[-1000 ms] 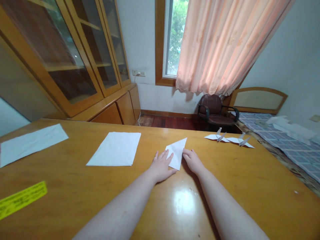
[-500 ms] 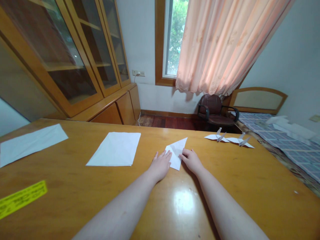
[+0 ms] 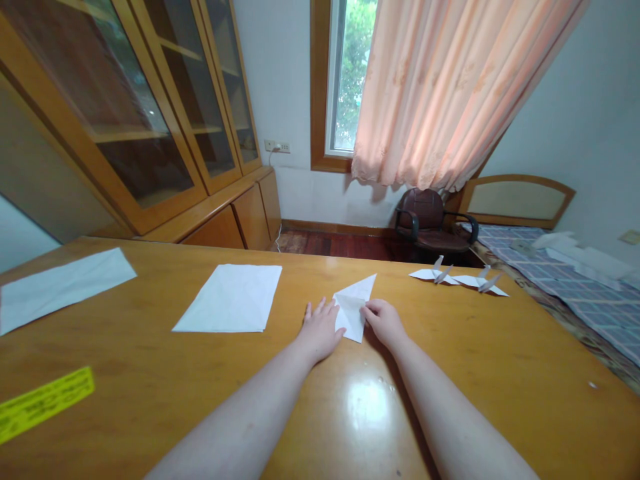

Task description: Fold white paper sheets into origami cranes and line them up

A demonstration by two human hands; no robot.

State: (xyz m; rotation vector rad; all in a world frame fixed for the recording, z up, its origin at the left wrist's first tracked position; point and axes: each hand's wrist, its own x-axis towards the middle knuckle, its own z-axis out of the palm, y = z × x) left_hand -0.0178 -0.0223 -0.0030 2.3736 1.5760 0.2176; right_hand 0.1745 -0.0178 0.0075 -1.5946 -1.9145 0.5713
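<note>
Folded white paper (image 3: pixel 351 315) is laid on a glossy wooden table (image 3: pixel 210 393), farther from the viewer than a yellow label (image 3: pixel 47 403) at the left, whose dark lettering is too blurred to be read. The paper's left side is pressed by the left hand (image 3: pixel 321 335), which is set down flat with its fingers held apart. At the right edge, a flap of the paper is pinched by the right hand (image 3: pixel 386 323), its thumb and fingers brought together there. One point of the paper is directed away from the viewer, another toward the near side. To the left, well apart from the hands, a white square sheet (image 3: pixel 233 298) is spread flat, and farther left a long white paper strip (image 3: pixel 65 288) is laid at a slant. Near the far edge on the right, two origami cranes (image 3: pixel 443 275) are stood side by side, their wings spread. Beyond the table, a bed (image 3: pixel 555 277) covered in blue plaid is seen at the right, a glass-doored cabinet (image 3: pixel 177 127) at the left, and a brown office chair (image 3: pixel 425 220) is placed below a pink curtain (image 3: pixel 440 93), by which a window (image 3: pixel 350 87) is partly covered.
</note>
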